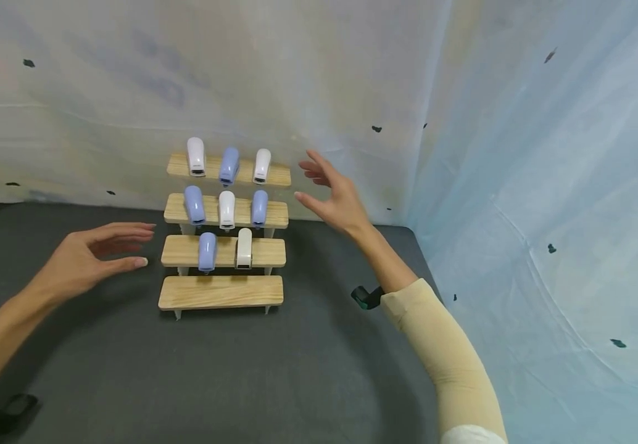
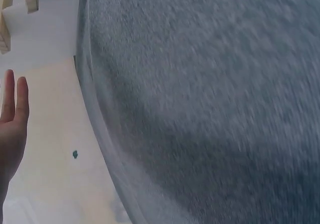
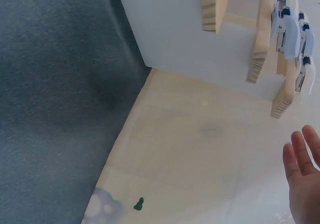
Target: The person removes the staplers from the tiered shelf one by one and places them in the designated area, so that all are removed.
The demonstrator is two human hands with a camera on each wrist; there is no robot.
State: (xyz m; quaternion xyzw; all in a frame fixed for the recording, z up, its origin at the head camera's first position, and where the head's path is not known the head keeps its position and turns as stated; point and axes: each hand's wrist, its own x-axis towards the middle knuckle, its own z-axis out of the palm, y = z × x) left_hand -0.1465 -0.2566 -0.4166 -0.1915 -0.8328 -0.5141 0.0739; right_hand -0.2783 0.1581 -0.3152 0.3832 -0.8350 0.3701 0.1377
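A four-step wooden stand (image 1: 221, 292) bears small white and light blue staplers in the head view. Along its top step are a white stapler (image 1: 195, 155), a blue one (image 1: 229, 164) and another white one (image 1: 262, 165). The second step carries a white stapler (image 1: 227, 208) between two blue ones; the third has a blue stapler (image 1: 207, 250) left of a white one (image 1: 244, 248). My left hand (image 1: 97, 256) hovers left of the stand, fingers extended and holding nothing. Right of the upper steps, my right hand (image 1: 337, 194) is raised, relaxed, with nothing in it.
The stand is on a dark grey cloth-covered table (image 1: 219, 376). Behind it hangs a pale patterned sheet (image 1: 308, 74), and a bluish one (image 1: 546, 185) closes off the right side. A dark strap (image 1: 366, 298) shows at the right wrist.
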